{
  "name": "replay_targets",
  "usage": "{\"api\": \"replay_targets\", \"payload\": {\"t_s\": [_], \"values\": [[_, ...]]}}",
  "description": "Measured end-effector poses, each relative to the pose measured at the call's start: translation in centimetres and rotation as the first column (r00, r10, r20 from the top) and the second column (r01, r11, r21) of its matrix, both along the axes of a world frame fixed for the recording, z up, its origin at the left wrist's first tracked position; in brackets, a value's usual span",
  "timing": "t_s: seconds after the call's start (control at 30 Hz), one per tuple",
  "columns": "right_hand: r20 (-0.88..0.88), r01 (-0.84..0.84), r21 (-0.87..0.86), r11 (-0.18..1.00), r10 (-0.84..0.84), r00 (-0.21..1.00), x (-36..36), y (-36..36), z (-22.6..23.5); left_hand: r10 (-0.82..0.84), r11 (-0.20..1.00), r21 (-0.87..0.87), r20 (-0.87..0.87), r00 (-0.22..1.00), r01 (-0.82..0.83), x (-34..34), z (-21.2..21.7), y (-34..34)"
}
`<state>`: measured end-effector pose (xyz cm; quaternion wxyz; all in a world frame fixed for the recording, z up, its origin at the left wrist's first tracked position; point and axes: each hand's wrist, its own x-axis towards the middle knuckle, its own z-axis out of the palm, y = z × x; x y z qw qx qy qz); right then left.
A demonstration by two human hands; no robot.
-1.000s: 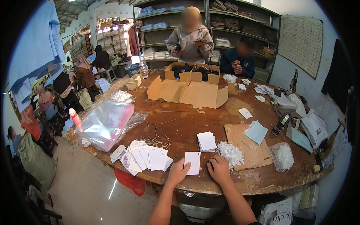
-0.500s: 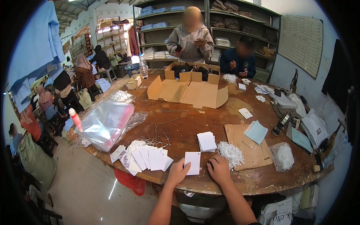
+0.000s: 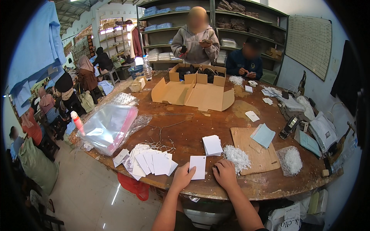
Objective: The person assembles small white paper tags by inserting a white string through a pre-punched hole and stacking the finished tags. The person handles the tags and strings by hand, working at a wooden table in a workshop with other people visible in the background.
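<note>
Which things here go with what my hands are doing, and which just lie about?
With the work, likely:
white card in your left hand
stack of white cards
fanned white cards
pile of white strands by your right hand

Apparently lying about:
opened cardboard box
clear plastic bottle
light-blue paper

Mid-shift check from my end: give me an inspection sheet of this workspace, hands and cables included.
Surface: brown wooden table, stained, worn along the near edge.
Things in hand: white card with a corner hole; fanned white cards to its left, stacked white cards just beyond.
Clutter: white strings, wooden board, plastic sleeves, open cardboard box.
Hands: left hand holds the card's left edge; right hand rests on the table, its underside hidden.
Cables: nothing seen near the hands.
Surroundings: standing person and seated person across the table.
</note>
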<state>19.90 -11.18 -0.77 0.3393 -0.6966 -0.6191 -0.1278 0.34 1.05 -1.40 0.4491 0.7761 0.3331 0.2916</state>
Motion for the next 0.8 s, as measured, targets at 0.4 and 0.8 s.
{"api": "replay_targets", "payload": {"t_s": [0.4,0.8], "values": [[0.005,0.001,0.007,1.000,-0.001,1.000,-0.05,0.00,0.13,0.000,1.000,-0.013,-0.006,1.000,0.000,0.02,0.21,-0.09],[0.013,0.007,0.014,1.000,-0.007,1.000,-0.12,-0.06,0.19,0.003,1.000,0.019,0.017,1.000,-0.004,0.01,0.19,-0.13]]}}
